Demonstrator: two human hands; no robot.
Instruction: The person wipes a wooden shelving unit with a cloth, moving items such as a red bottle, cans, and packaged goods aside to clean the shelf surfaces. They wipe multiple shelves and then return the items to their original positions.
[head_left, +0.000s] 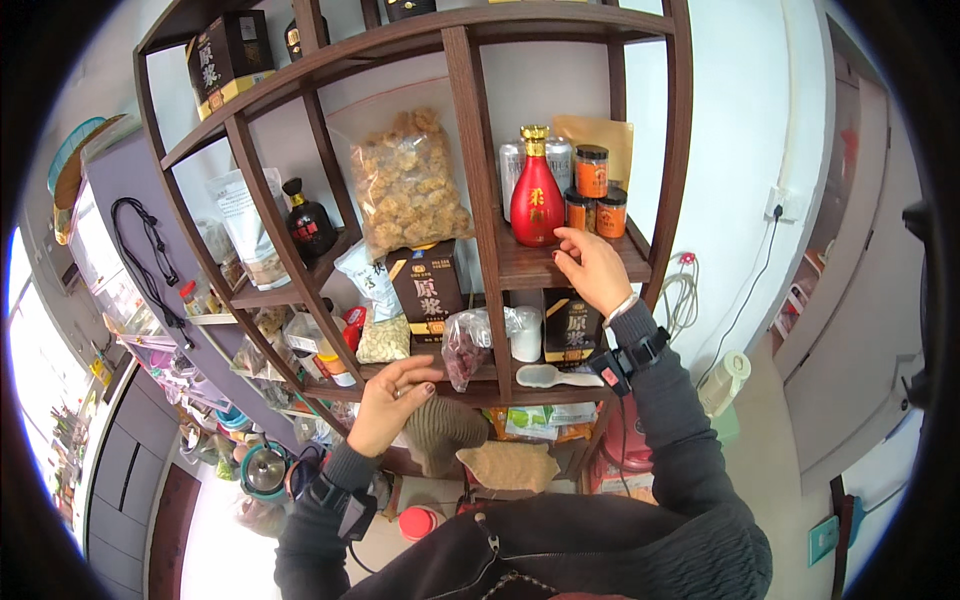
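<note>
My right hand (594, 268) is at the front of a shelf, its fingertips beside the base of a red bottle with a gold cap (536, 191); whether they touch it I cannot tell. Orange-labelled jars (592, 171) are stacked right of the bottle, with silver cans (511, 169) and a brown paper pouch (621, 139) behind. My left hand (394, 409) hovers lower down with its fingers spread and nothing in its grasp. Near it are a grey ribbed knit item (444, 435), a bag of pale pieces (384, 339) and a plastic bag of dark red pieces (463, 352).
The dark wooden shelf unit (480, 150) also holds a large bag of tan dried pieces (412, 184), dark boxes (424, 289), a black bottle (310, 225) and a pale-handled brush (555, 376). A cream jug (726, 382) stands at right; a red-lidded container (418, 523) is on the floor.
</note>
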